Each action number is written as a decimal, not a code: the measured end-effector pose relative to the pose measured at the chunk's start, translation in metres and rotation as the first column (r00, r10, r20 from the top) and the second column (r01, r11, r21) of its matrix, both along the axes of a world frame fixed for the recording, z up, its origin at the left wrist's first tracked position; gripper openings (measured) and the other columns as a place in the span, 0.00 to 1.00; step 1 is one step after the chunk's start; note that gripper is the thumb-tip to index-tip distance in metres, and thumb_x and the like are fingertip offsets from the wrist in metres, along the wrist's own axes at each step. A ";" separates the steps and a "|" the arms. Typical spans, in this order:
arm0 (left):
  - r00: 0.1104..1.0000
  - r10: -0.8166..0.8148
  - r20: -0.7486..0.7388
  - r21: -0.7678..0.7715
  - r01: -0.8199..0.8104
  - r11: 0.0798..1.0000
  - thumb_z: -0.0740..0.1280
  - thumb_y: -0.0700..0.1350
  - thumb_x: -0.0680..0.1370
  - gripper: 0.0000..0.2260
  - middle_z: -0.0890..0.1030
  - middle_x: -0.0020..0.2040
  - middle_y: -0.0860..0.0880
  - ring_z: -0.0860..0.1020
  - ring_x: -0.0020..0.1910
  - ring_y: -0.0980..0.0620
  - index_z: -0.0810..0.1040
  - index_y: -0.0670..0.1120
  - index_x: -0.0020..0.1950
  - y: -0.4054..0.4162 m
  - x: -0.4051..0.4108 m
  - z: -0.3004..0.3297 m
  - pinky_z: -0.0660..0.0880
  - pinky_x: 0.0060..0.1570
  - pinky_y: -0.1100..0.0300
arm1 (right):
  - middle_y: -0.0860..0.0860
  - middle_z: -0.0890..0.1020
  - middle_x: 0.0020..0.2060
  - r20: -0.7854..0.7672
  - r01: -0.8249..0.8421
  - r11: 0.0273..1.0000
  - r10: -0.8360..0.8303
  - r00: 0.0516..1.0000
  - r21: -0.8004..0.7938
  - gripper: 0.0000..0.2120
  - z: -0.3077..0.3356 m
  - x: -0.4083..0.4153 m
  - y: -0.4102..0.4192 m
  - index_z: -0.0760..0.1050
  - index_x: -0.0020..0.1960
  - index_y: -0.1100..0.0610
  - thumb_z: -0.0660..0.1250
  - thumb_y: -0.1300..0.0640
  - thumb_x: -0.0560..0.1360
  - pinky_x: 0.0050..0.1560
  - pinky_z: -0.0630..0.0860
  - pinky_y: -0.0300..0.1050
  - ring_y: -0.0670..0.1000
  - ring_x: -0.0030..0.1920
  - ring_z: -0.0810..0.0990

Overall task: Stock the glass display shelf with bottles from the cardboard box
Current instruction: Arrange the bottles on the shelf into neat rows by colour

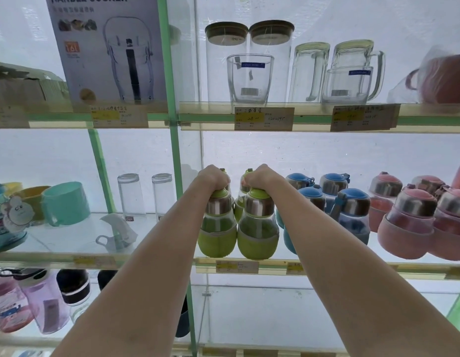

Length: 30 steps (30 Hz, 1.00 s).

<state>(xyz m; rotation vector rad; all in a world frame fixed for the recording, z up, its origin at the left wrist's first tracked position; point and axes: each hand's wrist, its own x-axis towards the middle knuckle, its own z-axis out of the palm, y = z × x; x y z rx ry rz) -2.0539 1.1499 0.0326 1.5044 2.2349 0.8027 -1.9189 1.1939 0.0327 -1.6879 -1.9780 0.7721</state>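
Glass shelf (326,264), two green bottles (258,228), caps under gripping hands (213,177)

Two upright green bottles (237,222) side by side at the glass shelf (326,264) front edge.

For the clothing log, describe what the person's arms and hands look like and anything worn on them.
Both forearms are bare right down to the picture's lower edge: no sleeves or cuffs show. The left hand and right hand wear no gloves, and no watch, bracelet or strap shows on either wrist. The fingers curl away from the camera, so rings cannot be judged.
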 end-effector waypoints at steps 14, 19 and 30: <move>0.998 0.061 0.009 0.161 -0.062 0.985 0.67 0.43 0.77 0.08 0.78 0.48 0.44 0.73 0.38 0.52 0.74 0.42 0.54 -0.002 0.001 -0.004 0.67 0.33 0.61 | 0.57 0.73 0.54 0.097 -0.066 0.996 0.071 0.993 -0.052 0.24 0.013 0.001 -0.019 0.62 0.70 0.60 0.66 0.56 0.78 0.35 0.69 0.44 0.53 0.48 0.74; 0.998 0.055 0.007 0.296 -0.054 0.954 0.66 0.43 0.77 0.21 0.76 0.65 0.42 0.75 0.62 0.43 0.70 0.42 0.70 -0.004 0.004 -0.004 0.70 0.52 0.57 | 0.56 0.79 0.48 0.085 -0.108 0.994 0.109 0.990 -0.017 0.07 0.024 0.011 -0.016 0.76 0.45 0.60 0.67 0.58 0.79 0.35 0.76 0.42 0.52 0.38 0.77; 0.962 0.022 -0.271 0.338 0.074 0.938 0.65 0.40 0.77 0.08 0.81 0.51 0.46 0.77 0.45 0.50 0.76 0.43 0.55 -0.013 0.032 0.020 0.72 0.43 0.57 | 0.59 0.82 0.58 -0.165 -0.023 0.989 0.047 0.985 0.144 0.14 0.050 0.075 -0.023 0.79 0.60 0.65 0.70 0.58 0.78 0.60 0.80 0.51 0.57 0.58 0.81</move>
